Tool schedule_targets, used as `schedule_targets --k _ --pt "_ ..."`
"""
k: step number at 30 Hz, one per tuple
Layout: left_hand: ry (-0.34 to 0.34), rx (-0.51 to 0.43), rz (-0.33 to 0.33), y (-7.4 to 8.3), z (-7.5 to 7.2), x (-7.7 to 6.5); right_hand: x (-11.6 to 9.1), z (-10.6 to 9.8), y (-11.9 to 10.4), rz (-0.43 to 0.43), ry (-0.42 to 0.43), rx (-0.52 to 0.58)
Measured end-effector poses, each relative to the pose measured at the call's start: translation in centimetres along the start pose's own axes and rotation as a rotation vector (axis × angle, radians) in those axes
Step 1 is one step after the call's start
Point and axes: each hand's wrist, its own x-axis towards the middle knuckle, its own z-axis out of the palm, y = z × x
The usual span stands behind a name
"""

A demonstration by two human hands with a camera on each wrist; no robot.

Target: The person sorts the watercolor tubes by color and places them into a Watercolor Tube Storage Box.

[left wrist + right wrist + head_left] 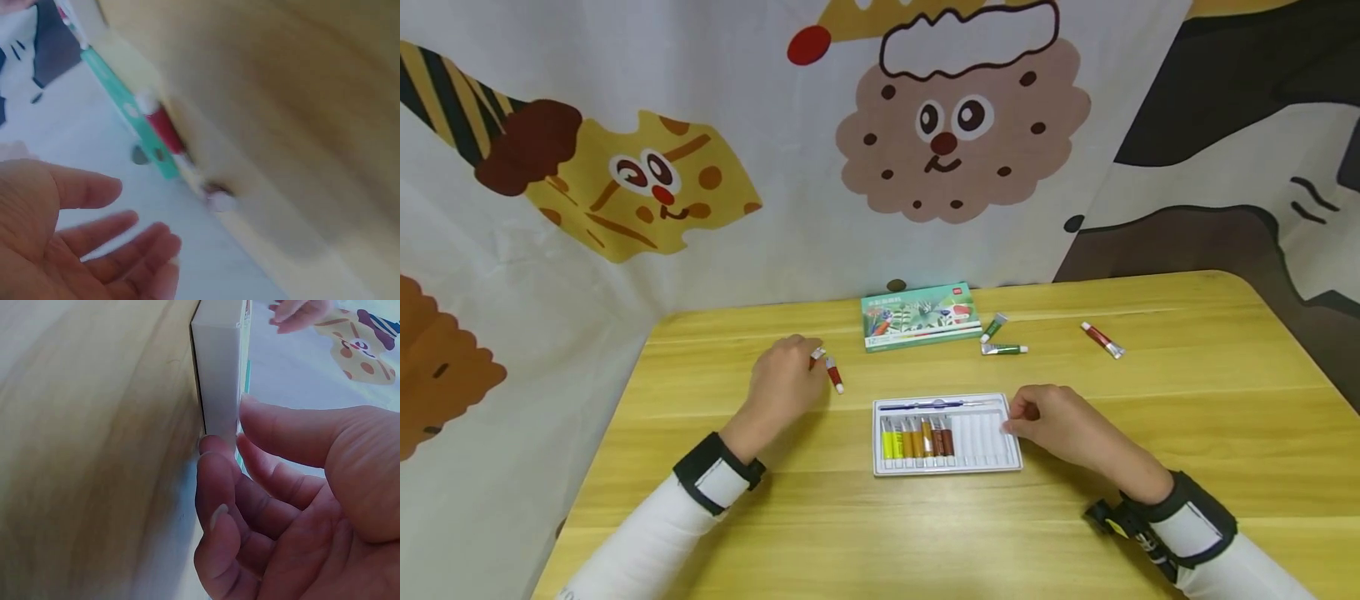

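A white plastic tray lies on the table, holding a blue-handled paintbrush and several paint tubes from yellow to brown. My right hand pinches the tray's right edge; in the right wrist view the thumb is on the rim, with curled fingers at its side. Two small dark red paint tubes, one of them nearer the tray, lie beside my left hand. In the left wrist view, that hand's fingers are loosely spread, apart from the blurred red tube.
A green paint box lies at the back of the table by the printed curtain. To its right are two green tubes, one lying flat, and farther right a red tube.
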Motion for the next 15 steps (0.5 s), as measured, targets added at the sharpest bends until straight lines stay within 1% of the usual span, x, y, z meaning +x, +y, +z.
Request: schedule_targets --k 3,6,11,15 --pt "-0.067 0.005 -0.113 -1.0 0.1 0.4 0.0 -0.1 0.0 0.0 0.002 0.007" --pt "-0.139 0.0 -0.203 -1.5 0.0 0.8 0.0 -0.1 0.0 0.0 0.005 0.012" --pt "-0.221 0.012 -0.285 -2.1 0.0 1.4 0.0 -0.1 0.1 0.005 0.006 0.012" --pt "-0.277 -0.002 -0.341 -2.4 0.0 1.9 0.0 -0.1 0.1 0.004 0.006 0.016"
